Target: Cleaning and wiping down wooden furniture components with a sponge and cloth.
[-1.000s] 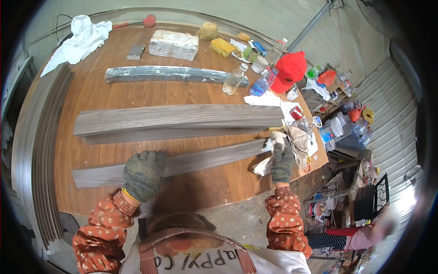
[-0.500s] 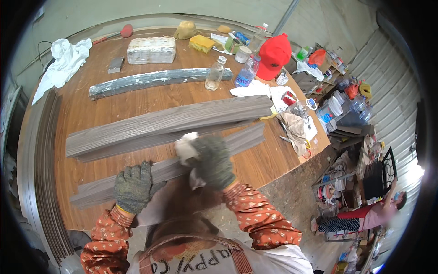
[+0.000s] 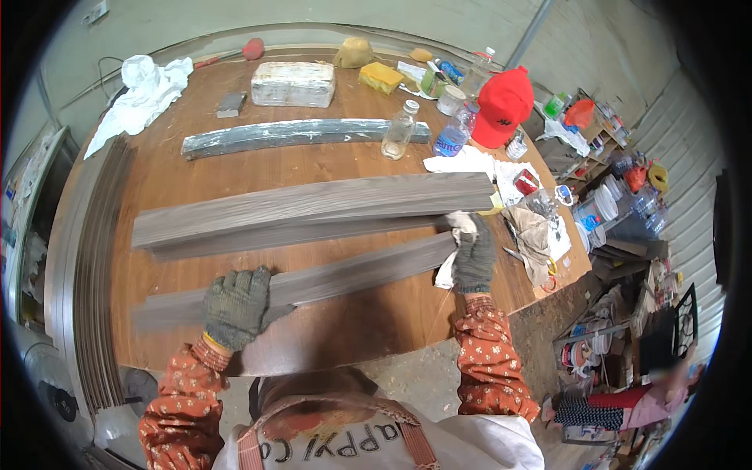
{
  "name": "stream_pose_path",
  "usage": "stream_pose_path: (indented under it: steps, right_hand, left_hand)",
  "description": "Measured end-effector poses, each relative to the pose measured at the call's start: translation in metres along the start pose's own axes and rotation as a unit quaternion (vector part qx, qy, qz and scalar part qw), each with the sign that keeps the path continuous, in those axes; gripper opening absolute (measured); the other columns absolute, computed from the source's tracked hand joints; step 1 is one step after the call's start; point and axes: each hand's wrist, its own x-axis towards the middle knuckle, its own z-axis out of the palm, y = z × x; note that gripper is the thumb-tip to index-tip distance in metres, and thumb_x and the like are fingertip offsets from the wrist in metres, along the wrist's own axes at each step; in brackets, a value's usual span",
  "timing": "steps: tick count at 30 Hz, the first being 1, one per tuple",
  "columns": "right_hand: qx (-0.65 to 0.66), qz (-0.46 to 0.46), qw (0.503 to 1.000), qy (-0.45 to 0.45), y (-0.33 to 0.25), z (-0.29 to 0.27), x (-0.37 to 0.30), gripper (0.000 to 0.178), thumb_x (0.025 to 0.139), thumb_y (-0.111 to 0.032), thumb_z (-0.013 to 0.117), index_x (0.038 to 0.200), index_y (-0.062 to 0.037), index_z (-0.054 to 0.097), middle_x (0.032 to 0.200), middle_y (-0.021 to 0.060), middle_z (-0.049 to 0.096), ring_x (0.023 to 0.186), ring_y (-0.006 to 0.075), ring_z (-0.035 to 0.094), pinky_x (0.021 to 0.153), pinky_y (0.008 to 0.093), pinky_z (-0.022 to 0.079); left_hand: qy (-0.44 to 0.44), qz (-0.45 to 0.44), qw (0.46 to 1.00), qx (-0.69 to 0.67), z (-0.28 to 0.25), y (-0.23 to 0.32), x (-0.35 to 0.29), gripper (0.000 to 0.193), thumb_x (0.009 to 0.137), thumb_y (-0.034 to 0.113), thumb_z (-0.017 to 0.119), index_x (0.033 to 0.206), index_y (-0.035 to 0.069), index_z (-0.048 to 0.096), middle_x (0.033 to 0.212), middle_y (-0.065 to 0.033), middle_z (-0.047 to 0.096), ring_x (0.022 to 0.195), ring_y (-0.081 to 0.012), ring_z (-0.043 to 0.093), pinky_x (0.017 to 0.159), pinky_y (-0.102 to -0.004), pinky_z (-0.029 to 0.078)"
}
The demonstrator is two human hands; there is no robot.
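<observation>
My left hand (image 3: 237, 308), in a dark grey-green knit glove, bears down on the left part of a grey wood-grain strip (image 3: 352, 276). Its fingers bend over the strip and its thumb lies along the near edge. At the strip's right end, my right hand (image 3: 473, 254), gloved alike, is closed round a crumpled white cloth (image 3: 446, 270). The cloth touches that end; its part under the palm is hidden. Just beyond lie wider wood-grain planks (image 3: 313, 205), roughly parallel to the strip.
A tall stack of similar strips (image 3: 90, 290) lines the table's left side. Farther back are a dark bar (image 3: 298, 137), a wrapped block (image 3: 293, 84), a clear bottle (image 3: 399, 131) and a red cap (image 3: 504, 107). At the far right, a person (image 3: 627, 406) stands near cluttered shelves.
My right hand has slid right along the strip with the cloth, from near its middle to its right end. My left hand stays on the strip. The whole view has shifted slightly.
</observation>
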Motion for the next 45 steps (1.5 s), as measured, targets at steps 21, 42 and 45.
stream_pose_path:
  steps: [21,42,45]
  right_hand:
    - [0.103,-0.001,0.97,-0.218,-0.103,-0.008,0.012,0.037,0.092,-0.026,0.054,0.119,-0.0016,0.058,0.122,0.0166,0.059,0.114,0.0359,0.053,0.101,0.0456,0.038]
    - [0.042,-0.36,0.866,-0.344,-0.349,0.106,-0.03,0.034,0.087,-0.021,0.056,0.116,-0.0051,0.062,0.128,0.0183,0.052,0.124,0.0359,0.045,0.108,0.0492,0.031]
    - [0.009,-0.256,0.906,-0.336,-0.291,0.061,-0.012,0.035,0.089,-0.021,0.056,0.119,-0.0044,0.06,0.128,0.0201,0.053,0.126,0.0372,0.045,0.107,0.0481,0.034]
  left_hand:
    - [-0.053,-0.14,0.986,-0.068,-0.037,-0.119,-0.1,0.075,0.069,0.059,0.072,0.118,0.005,0.058,0.112,-0.0175,0.057,0.109,-0.0353,0.051,0.098,-0.0484,0.036]
    - [0.039,-0.17,0.979,-0.106,0.003,-0.135,-0.131,0.078,0.071,0.041,0.07,0.132,0.001,0.047,0.104,-0.0161,0.057,0.096,-0.0359,0.055,0.09,-0.047,0.043]
    - [0.051,-0.187,0.975,-0.108,0.021,-0.14,-0.136,0.066,0.073,0.021,0.066,0.134,0.003,0.047,0.098,-0.0134,0.059,0.09,-0.0338,0.055,0.086,-0.0464,0.044]
